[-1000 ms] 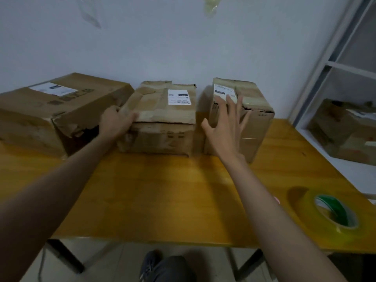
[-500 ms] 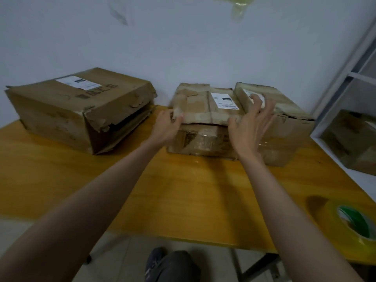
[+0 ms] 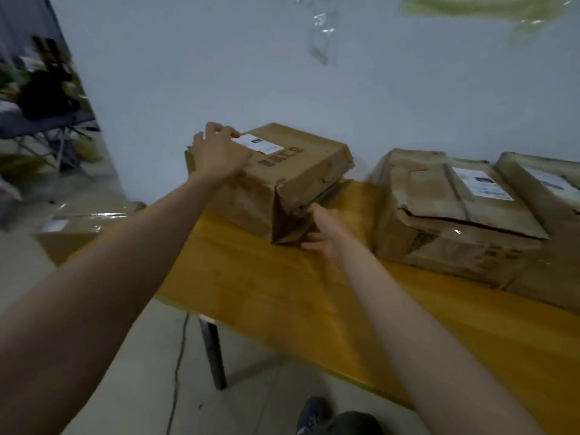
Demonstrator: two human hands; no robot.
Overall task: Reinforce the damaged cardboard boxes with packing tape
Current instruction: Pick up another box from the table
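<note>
A large battered cardboard box [image 3: 292, 164] with a white label lies at the left end of the wooden table [image 3: 282, 287]; its right side is torn and gaping. My left hand [image 3: 218, 150] lies on the box's top far-left corner, fingers curled over the edge. My right hand [image 3: 323, 230] holds the loose flap at the box's torn right end, fingers tucked under the cardboard. Two more crushed boxes, a middle box [image 3: 439, 215] and a right box [image 3: 546, 189], stand side by side further right. No tape roll is in view.
A taped box [image 3: 78, 227] sits on the floor left of the table. A table leg [image 3: 213, 353] and a cable run below the table's left corner. My shoe [image 3: 314, 416] shows at the bottom. Cluttered furniture stands far left. Tape scraps hang on the wall.
My view has swung left. Both hands left the middle box and moved to the large left box, the left onto its top corner, the right onto its torn flap.
</note>
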